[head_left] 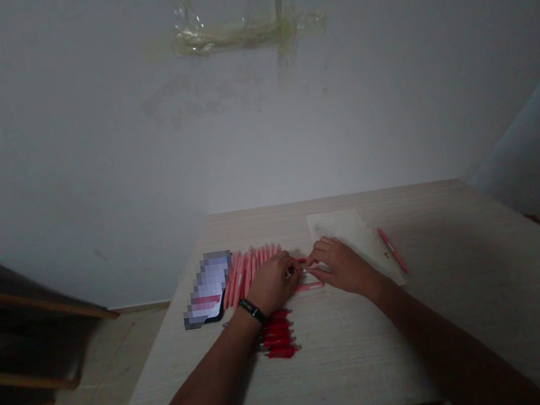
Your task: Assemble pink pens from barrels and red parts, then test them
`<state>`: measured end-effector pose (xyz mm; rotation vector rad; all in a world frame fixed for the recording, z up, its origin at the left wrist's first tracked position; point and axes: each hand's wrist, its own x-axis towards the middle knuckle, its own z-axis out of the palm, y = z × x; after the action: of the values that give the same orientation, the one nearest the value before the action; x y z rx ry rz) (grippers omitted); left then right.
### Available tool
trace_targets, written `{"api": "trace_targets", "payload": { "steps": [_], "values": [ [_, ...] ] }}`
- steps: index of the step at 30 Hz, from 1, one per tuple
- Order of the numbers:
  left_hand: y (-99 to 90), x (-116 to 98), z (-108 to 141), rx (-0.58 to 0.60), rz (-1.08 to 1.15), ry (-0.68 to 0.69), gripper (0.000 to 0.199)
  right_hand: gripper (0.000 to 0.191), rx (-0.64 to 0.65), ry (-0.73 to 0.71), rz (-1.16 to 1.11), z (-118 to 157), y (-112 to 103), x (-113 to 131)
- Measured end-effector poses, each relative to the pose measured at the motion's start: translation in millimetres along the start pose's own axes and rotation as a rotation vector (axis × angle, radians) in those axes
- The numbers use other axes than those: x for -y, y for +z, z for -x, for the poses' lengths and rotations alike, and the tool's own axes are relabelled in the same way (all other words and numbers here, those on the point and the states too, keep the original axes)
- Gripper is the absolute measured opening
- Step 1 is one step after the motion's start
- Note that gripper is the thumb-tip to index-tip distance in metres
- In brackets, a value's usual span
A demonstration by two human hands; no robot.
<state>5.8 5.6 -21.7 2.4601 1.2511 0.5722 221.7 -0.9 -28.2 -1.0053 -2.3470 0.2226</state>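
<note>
Slim, smooth pink pens (240, 278), rowed beside left grip (273, 282); this and right grip (342, 266) pinch a small pale piece (304, 269), details unclear.

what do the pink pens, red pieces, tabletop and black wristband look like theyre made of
Pink pens: probably plastic, smooth, fairly matt in this dim light; straight, slim barrels.
Red pieces: likely plastic, glossier, perhaps translucent, going by small highlights.
Tabletop: wood or wood-look laminate, low sheen; pale streaky grain shows.
Black wristband: perhaps rubber or silicone; dark, smooth strap, too small to be sure.
</note>
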Motion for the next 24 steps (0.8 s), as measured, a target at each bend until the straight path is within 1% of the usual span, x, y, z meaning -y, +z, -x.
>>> {"api": "trace_targets", "payload": {
  "steps": [2, 5, 10, 19, 24],
  "values": [
    [-0.5, 3.2, -0.2, -0.029, -0.029, -0.056, 0.018, 0.002, -0.033, 0.024, 0.006, 0.4, -0.8, -1.7],
    [-0.9, 9.0, -0.6, -0.049, -0.063, -0.124, 0.018, 0.001, -0.047, 0.037, 0.024, 1.1, -1.7, -3.6],
    [1.3, 15.8, -1.9, -0.032, -0.094, -0.160, 0.019, 0.001, -0.031, 0.041, 0.048, 1.5, -0.9, -4.6],
    [7.9, 15.2, -1.6, -0.027, -0.161, -0.248, 0.018, 0.003, -0.029, 0.036, 0.055, 0.9, -2.0, -4.5],
    [6.7, 12.9, -2.5, -0.008, -0.166, -0.274, 0.018, 0.003, -0.026, 0.036, 0.056, 0.8, -2.6, -4.8]
  ]
}}
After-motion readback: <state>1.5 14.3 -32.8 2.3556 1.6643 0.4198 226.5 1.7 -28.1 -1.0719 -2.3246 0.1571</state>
